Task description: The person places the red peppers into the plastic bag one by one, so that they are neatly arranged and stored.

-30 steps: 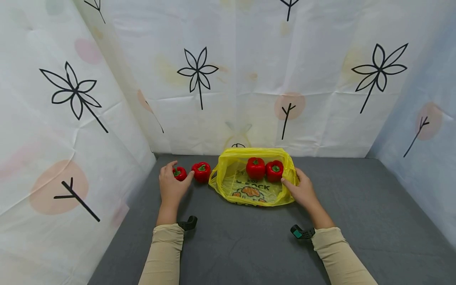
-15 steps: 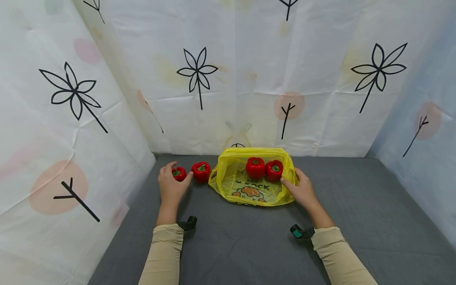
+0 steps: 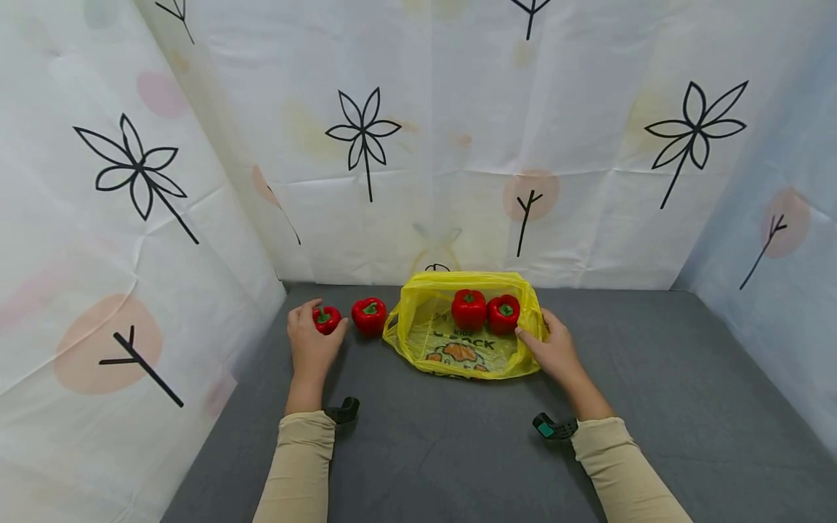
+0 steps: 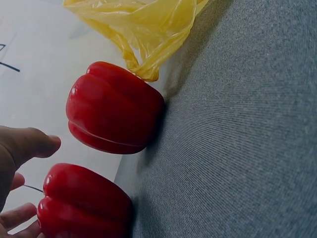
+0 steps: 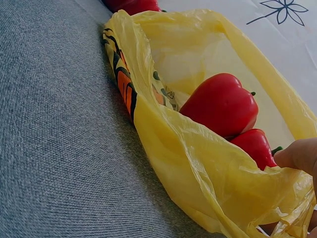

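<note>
One outer red pepper (image 3: 327, 320) sits slightly farther left on the gray counter (image 3: 431, 443) than it does a second earlier, and a person's left hand (image 3: 310, 343) shifts with it, its thumb (image 4: 37, 143) now clear of the inner red pepper (image 3: 369, 317). The yellow bag (image 3: 471, 279) and the right hand (image 3: 556, 349) look unmoved. The left fingers (image 4: 20, 215) spread loosely around the far and left sides of the outer pepper (how firmly they touch it, the views do not tell), while the thumb stands apart from it, leaving a wide gap. At the bag's right side, the right hand pinches the thin plastic rim between thumb and fingers. Inside, a third red pepper (image 3: 468, 310) and a fourth red pepper (image 3: 503, 314) sit side by side, touching, the latter nearest the right thumb. The inner pepper rests just beside the bag's left end.
</note>
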The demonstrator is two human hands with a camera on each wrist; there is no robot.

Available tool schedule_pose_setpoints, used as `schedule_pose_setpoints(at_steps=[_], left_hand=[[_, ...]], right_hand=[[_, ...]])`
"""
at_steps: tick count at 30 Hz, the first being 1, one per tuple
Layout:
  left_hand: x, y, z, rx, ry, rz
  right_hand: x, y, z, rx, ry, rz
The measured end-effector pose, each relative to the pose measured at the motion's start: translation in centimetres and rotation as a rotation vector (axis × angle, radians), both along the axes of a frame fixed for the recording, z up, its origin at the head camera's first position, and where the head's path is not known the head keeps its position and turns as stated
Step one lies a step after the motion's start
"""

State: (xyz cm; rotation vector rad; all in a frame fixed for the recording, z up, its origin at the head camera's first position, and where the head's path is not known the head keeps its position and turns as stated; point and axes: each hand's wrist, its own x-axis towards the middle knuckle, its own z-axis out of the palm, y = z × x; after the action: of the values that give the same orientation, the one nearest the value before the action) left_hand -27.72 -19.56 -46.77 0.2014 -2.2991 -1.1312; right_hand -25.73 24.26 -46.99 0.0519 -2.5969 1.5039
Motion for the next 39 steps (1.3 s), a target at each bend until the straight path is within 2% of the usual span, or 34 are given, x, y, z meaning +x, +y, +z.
schedule_pose_setpoints(at_steps=[15,26,34,39], left_hand=[[0.1,-0.4,-0.1,0.033,-0.032,0.018],[-0.1,-1.1,-0.7,0.035,-0.086,0.013],[0.1,-1.1,-0.7,0.039,-0.175,-0.014],[0.1,-1.2,-0.8,0.051,-0.201,-0.022]], right_hand=[[-0.1,0.0,0.1,0.018,0.004,-0.013],[0.1,0.1,0.1,0.017,-0.013,-0.005],[0.1,0.0,0.0,0.015,-0.011,-0.006],[0.0,0.0,0.0,0.016,-0.011,-0.007]])
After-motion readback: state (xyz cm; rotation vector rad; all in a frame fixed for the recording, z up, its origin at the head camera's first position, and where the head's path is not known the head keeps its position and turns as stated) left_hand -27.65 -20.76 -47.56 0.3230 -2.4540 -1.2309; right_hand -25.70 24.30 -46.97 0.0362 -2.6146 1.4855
